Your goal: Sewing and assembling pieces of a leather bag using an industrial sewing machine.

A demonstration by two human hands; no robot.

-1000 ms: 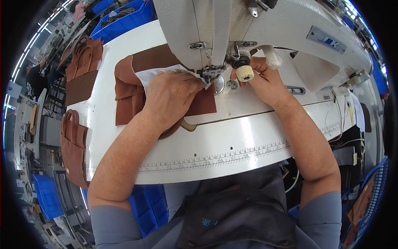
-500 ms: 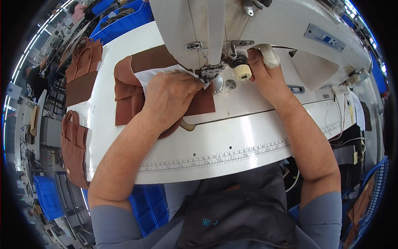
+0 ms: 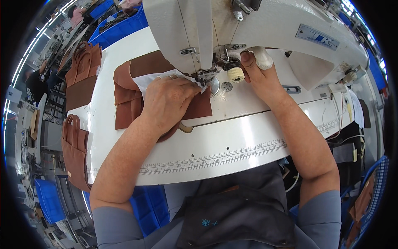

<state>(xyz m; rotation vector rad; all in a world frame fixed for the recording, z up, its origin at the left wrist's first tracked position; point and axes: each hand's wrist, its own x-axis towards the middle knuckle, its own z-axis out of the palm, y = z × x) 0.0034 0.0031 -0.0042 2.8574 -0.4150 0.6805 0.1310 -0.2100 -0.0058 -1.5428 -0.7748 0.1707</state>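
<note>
My left hand [image 3: 168,99] presses and grips a white fabric piece [image 3: 143,81] lying on brown leather pieces [image 3: 126,106], its fingertips close beside the needle and presser foot [image 3: 206,76] of a white sewing machine [image 3: 170,25]. My right hand [image 3: 263,81] is raised under the machine arm, fingers curled behind a white hanging handle-like part [image 3: 262,57], right of the cream tension knob [image 3: 235,74]. What its fingertips hold, if anything, is hidden.
Brown handled bags [image 3: 74,153] and more bag pieces [image 3: 83,79] lie at the table's [image 3: 112,54] left. Blue crates [image 3: 120,29] stand behind and below [image 3: 149,207]. Cables [image 3: 336,135] run at the right. Co-workers [image 3: 35,87] are at the far left.
My right hand has risen from beside the tension knob toward the white handle-like part. My left hand stays on the fabric. The view has shifted slightly.
</note>
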